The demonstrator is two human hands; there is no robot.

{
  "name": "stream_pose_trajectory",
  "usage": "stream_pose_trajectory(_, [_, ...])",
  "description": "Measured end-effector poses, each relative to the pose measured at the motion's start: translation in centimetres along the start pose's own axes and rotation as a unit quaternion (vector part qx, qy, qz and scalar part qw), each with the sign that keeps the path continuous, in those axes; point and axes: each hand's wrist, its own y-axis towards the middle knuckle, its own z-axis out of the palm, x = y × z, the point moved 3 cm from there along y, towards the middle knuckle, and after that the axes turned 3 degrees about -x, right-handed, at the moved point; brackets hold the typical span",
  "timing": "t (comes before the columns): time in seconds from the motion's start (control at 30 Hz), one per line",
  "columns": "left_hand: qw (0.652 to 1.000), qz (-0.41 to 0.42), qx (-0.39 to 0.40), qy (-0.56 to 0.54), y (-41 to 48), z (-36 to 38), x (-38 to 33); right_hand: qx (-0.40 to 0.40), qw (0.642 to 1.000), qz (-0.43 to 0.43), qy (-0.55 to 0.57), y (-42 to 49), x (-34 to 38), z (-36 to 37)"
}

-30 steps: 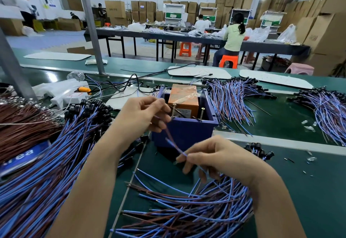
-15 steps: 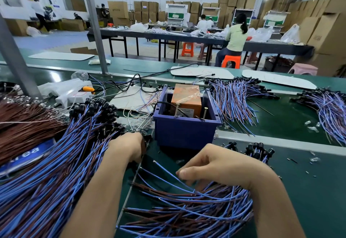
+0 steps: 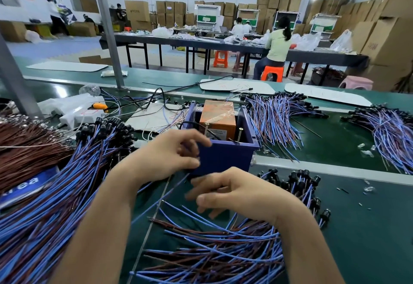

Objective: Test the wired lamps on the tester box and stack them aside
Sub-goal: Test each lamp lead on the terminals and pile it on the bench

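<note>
The tester box is a blue bin [image 3: 225, 158] holding an orange unit [image 3: 218, 116] with two upright screws [image 3: 240, 135]. My left hand [image 3: 169, 156] hovers at the bin's front left corner, blurred, thumb and curled fingers apart with nothing seen between them. My right hand [image 3: 234, 194] is just below the bin, over the near pile of wired lamps [image 3: 212, 250], its fingertips pinching a blue lamp wire [image 3: 156, 201] that slants down to the left. A large stack of wired lamps [image 3: 55, 205] fills the left.
More lamp bundles lie to the right of the bin [image 3: 274, 118] and at the far right [image 3: 388, 131]. Brown wires [image 3: 24, 143] are heaped at far left beside a grey post [image 3: 13, 78]. A white power strip [image 3: 85, 114] and cables lie behind. Other people work at a back table [image 3: 223, 47].
My left hand left the left stack and rose to the bin's front corner. My right hand lifted off the near pile, drawing out a blue wire.
</note>
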Motion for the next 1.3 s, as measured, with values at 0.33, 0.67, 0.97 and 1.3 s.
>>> stream_pose_trajectory(0.33, [0.981, -0.058, 0.030, -0.185, 0.4, 4.5, -2.7, -0.300, 0.932, -0.094, 0.183, -1.1, 0.8, -3.8])
stream_pose_trajectory(0.67, [0.991, -0.049, 0.091, 0.086, 0.6, 2.6, 0.1, -0.517, 0.836, 0.178, -0.044, -5.8, -5.5, -10.1])
stream_pose_trajectory(0.97, [0.993, -0.053, -0.005, -0.103, 0.4, 0.5, 0.2, -0.416, 0.848, 0.303, -0.130, -6.3, -7.7, -10.4])
stream_pose_trajectory(1.3, [0.969, -0.022, 0.040, -0.242, -0.1, 1.4, -2.0, -0.331, 0.939, 0.054, -0.077, -4.5, 0.1, -6.7])
